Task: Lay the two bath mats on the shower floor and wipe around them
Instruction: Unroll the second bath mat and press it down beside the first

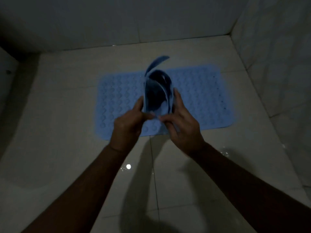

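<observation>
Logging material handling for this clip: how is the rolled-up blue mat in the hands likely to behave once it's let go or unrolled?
The rolled mat is probably floppy: its loose end curls over rather than standing stiff. It likely springs open, since the left hand and right hand both pinch it. On the wet, glossy floor it may slide, as may the flat mat.

The room is dim, with a cold grey light. The floor (193, 182) is made of large pale square tiles with thin dark joints, and it looks wet: a small round spot of light (128, 166) shines on it, and some drops glitter near the right side. The back wall (117, 22) is covered with big grey tiles. It meets the right wall (277, 56), also tiled, in a corner. On the left side a dark shadow falls along the floor edge.
</observation>
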